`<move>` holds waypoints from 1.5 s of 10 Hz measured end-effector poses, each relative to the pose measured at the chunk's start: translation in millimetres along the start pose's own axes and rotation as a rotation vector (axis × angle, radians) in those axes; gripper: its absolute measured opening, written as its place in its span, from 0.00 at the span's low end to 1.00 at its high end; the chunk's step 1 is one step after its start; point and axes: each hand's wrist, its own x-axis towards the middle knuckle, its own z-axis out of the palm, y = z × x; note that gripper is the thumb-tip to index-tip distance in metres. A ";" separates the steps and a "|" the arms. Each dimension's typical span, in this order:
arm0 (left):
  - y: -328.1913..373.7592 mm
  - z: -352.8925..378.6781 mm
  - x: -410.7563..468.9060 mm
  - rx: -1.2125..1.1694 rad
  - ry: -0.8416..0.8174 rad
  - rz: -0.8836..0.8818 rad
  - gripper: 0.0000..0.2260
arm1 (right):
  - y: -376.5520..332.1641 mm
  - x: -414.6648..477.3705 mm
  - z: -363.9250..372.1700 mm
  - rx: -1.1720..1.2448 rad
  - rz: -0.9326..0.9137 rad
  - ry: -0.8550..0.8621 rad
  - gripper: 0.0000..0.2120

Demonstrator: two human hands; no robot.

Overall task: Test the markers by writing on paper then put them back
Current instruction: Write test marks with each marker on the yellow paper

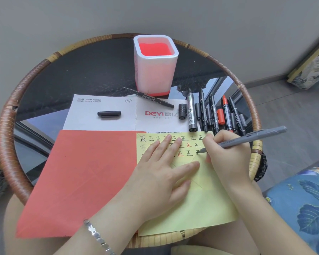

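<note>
**Grey marker at work on the yellow paper**

Grey marker (250, 138) sits in the right grip (226, 157), whose fingers curl round the lower barrel. Its nib touches the yellow paper (201, 208) at the end of the third row of test characters. Its long axis runs from the nib at lower left to the tail at upper right, out over the desk (26, 85) rim. The left grip (160, 172) lies flat with straight fingers, pressing the sheet just left of the nib and holding nothing.

Putting back turns on the pen holder (156, 65), which stands well apart, beyond and to the left of the right grip. It lies almost straight ahead of the left fingertips, so neither grip is clearly nearer. The row of tested markers (215, 115) lies just beyond the right grip.

Left fingers cover some characters. I cannot tell whether the black cap (109, 114) on the white leaflet (85, 116) belongs to this marker.
</note>
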 end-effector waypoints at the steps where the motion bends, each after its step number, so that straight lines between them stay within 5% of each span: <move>1: 0.2 -0.3 0.1 -0.001 -0.001 -0.001 0.18 | -1.0 -0.5 0.5 -0.005 -0.006 0.000 0.18; 5: 0.7 -0.8 -0.4 0.001 -0.003 -0.005 0.18 | -1.0 -2.3 0.3 -0.010 0.000 -0.026 0.17; 9: 0.2 -0.1 -0.8 0.004 -0.003 -0.008 0.18 | -4.9 1.3 -7.1 0.129 0.068 0.140 0.18; 11: -0.2 0.2 -0.6 0.020 -0.007 -0.007 0.18 | -9.8 -0.1 -6.8 0.191 -0.054 -0.048 0.07; 12: -0.6 0.1 -0.1 0.030 -0.004 0.000 0.18 | -8.2 6.5 -19.4 0.018 -0.199 -0.225 0.05; 14: -0.3 -0.2 -0.8 0.028 -0.005 -0.004 0.17 | -0.4 61.3 -78.4 -0.264 -0.237 -0.286 0.05; 15: -0.2 0.1 -0.9 0.039 0.006 -0.004 0.17 | 11.8 89.8 -101.1 -0.408 -0.157 -0.478 0.16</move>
